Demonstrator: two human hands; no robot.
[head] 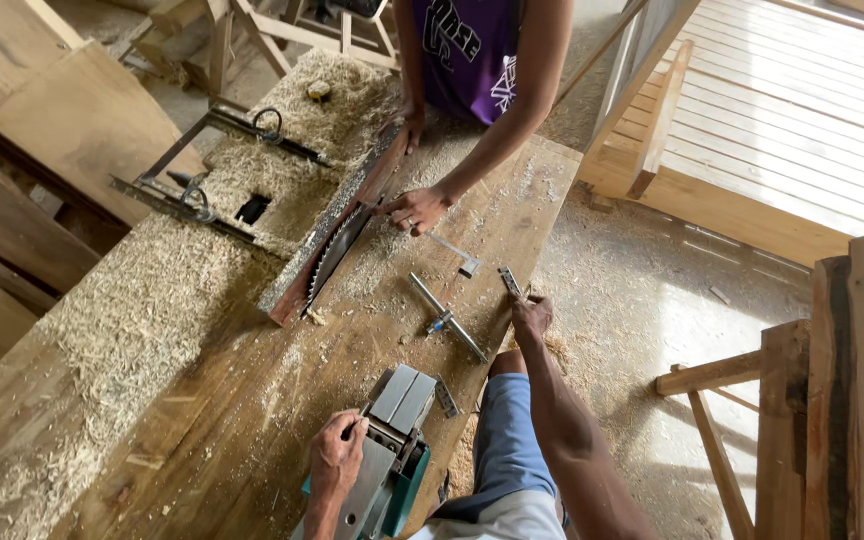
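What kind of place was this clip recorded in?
Most likely a woodworking shop: a circular saw blade set in a sawdust-covered bench, an electric planer under the left hand, and stacked timber.

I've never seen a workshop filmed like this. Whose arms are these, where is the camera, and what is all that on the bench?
The one picture comes from a camera worn on a person's head, looking down. The two arms at the bottom are theirs. The left hand rests on an upturned electric planer, grey and green. The right hand touches a small metal piece at the edge of the wooden bench. A second person across the bench presses a long board beside a round saw blade. Metal rods and sawdust lie around.
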